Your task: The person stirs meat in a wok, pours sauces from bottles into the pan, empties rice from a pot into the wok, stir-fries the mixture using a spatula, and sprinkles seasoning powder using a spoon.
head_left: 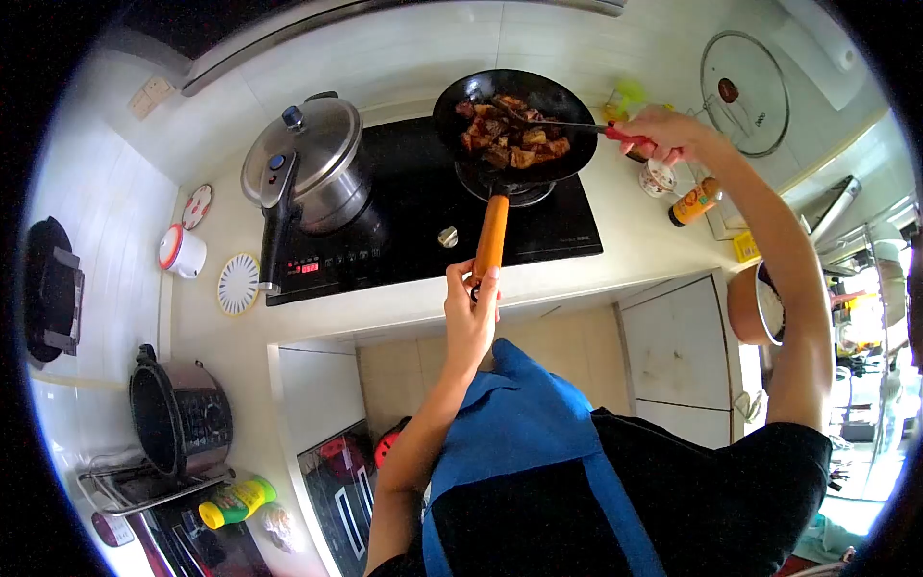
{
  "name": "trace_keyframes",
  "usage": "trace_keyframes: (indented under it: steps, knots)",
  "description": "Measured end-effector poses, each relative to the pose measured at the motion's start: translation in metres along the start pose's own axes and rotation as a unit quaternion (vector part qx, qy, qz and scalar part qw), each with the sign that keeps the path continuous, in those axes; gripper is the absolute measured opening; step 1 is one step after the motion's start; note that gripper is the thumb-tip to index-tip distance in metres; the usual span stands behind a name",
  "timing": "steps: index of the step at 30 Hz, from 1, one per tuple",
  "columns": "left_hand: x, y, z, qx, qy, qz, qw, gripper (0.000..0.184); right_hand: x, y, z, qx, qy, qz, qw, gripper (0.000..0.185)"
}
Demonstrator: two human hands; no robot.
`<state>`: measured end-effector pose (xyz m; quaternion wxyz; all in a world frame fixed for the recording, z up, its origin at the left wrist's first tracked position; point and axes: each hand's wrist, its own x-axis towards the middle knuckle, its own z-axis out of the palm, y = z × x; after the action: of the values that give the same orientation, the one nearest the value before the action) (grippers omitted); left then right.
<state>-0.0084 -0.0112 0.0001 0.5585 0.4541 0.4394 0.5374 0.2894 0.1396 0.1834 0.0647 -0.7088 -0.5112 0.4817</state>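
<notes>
Head view: the left hand [471, 300] wraps the wok [571, 108] handle [493, 236] above the bench's [226, 351] front edge, probably for steadiness; the right hand [663, 135] grips the spatula [580, 127], tip in the meat [524, 135]. The wok sits toward the hob's [409, 197] back right corner; a pot [327, 159] covers its left edge, and a bottle [694, 203] stands near the right forearm.

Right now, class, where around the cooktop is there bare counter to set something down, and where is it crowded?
Bare: the left counter, between the striped plate and electric cooker; also the strip between the cooktop and yellow box. Crowded: right of the wok, around the cup and sauce bottle.
</notes>
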Motion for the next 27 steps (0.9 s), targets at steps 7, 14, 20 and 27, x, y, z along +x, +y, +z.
trace_keyframes:
  steps: [7,14,20,27]
  knots:
    - [0.012,-0.016,0.001,0.052,0.014,0.063,0.997,0.04,-0.015,-0.097,-0.019,-0.557,0.159,-0.039,0.814,0.039]
    - [0.011,-0.007,-0.004,0.082,0.017,0.09,0.992,0.041,0.055,-0.121,-0.001,-0.698,0.039,0.139,0.701,0.035]
    - [0.014,-0.007,-0.007,0.081,0.012,0.108,0.991,0.038,0.117,0.051,-0.004,-0.427,0.172,-0.177,0.87,0.048]
    - [0.014,-0.01,-0.007,0.08,-0.001,0.094,0.992,0.035,0.103,0.057,0.068,-0.367,0.307,-0.122,0.87,0.039]
